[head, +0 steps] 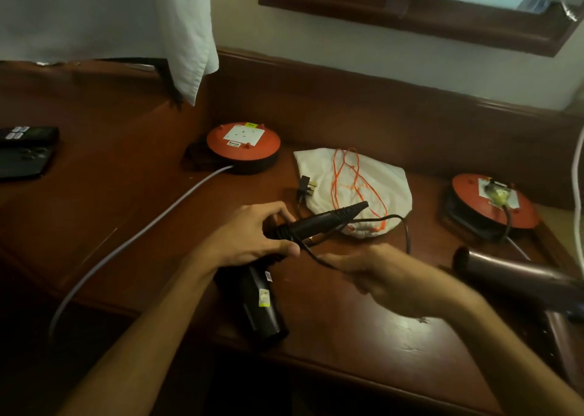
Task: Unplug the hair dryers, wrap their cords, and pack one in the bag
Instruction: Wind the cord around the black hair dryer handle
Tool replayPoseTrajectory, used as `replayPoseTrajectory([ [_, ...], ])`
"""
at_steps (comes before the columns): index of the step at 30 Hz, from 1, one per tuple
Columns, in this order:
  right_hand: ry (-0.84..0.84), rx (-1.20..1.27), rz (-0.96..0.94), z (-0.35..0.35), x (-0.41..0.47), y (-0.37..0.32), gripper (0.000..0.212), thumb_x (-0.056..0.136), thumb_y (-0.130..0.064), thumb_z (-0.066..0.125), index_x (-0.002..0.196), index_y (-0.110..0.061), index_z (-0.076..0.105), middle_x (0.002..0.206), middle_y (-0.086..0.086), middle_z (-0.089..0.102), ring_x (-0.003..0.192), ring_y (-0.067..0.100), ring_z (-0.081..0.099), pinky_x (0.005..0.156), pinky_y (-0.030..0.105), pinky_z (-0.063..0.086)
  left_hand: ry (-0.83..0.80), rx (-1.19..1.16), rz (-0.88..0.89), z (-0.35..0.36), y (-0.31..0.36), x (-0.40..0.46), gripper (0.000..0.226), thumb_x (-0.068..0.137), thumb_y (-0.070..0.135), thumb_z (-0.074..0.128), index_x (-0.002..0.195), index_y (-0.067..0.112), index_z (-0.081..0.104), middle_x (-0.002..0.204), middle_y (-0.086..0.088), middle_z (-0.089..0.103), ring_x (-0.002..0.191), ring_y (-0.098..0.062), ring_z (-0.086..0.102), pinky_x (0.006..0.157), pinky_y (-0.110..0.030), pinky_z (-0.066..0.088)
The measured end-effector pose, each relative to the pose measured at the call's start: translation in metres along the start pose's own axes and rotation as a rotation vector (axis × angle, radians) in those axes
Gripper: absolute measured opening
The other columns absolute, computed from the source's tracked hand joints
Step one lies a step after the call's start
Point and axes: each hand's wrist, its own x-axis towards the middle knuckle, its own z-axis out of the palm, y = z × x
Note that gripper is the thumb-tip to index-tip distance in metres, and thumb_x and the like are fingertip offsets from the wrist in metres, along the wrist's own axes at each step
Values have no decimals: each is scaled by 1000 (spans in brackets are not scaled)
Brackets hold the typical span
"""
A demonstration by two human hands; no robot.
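Nearest to the camera, the black hair dryer [259, 302] hangs with its barrel pointing down toward 6 o'clock, above the wooden desk [379, 321]. Its folded handle [319, 221] points toward 2 o'clock. The left hand [252, 238] is wrapped around the joint where handle meets barrel. This is a good place to hold, because the body there is hard plastic and the weight sits just below the fingers. The right hand [363, 270] pinches the thin black cord [407, 235], which loops out toward 3 o'clock. I judge the cord to be limp and light, so it needs some tension to wind neatly. Its plug [305, 183] lies free on the desk at 12 o'clock from the hands, beside the white drawstring bag [354, 188]. A second, brown hair dryer [518, 273] lies at 3 o'clock, and it seems to be plugged into the right red cord reel [493, 204].
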Motion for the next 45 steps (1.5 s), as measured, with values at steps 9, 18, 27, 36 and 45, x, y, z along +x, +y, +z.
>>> replayPoseTrajectory([
  [9, 46, 69, -43, 55, 28, 36, 44, 94, 0, 53, 116, -34, 69, 114, -24, 61, 100, 4, 55, 84, 21, 50, -78, 86, -12, 8, 6, -5, 38, 70, 66, 82, 97, 41, 71, 90, 12, 69, 75, 4, 60, 66, -23, 43],
  [18, 155, 197, -38, 41, 83, 64, 30, 89, -12, 73, 63, -3, 60, 55, 0, 51, 50, 6, 44, 48, 30, 34, -92, 41, 57, 10, 9, -16, 41, 65, 59, 89, 97, 40, 72, 85, 12, 71, 73, -3, 65, 66, -23, 48],
  [27, -17, 222, 0, -28, 105, 28, 17, 81, -23, 83, 84, -8, 75, 81, 6, 74, 78, 22, 68, 72, 33, 52, -88, 123, -32, 12, 12, -9, 62, 55, 68, 89, 98, 33, 60, 88, 11, 63, 79, -5, 58, 62, -21, 39],
  [36, -10, 52, -82, -40, 89, -2, 15, 94, -17, 64, 94, -12, 78, 84, 1, 75, 73, 15, 70, 68, 37, 60, -61, 215, 14, 15, 21, -6, 31, 69, 68, 80, 88, 48, 66, 68, 12, 60, 66, 3, 56, 51, -15, 33],
  [45, -240, -262, -44, -60, 60, -33, 27, 100, -16, 52, 112, -29, 73, 76, -4, 67, 71, 17, 62, 67, 38, 51, 44, 95, -27, 15, 8, -6, 54, 60, 63, 84, 110, 42, 76, 86, 20, 66, 83, 4, 58, 63, -17, 40],
])
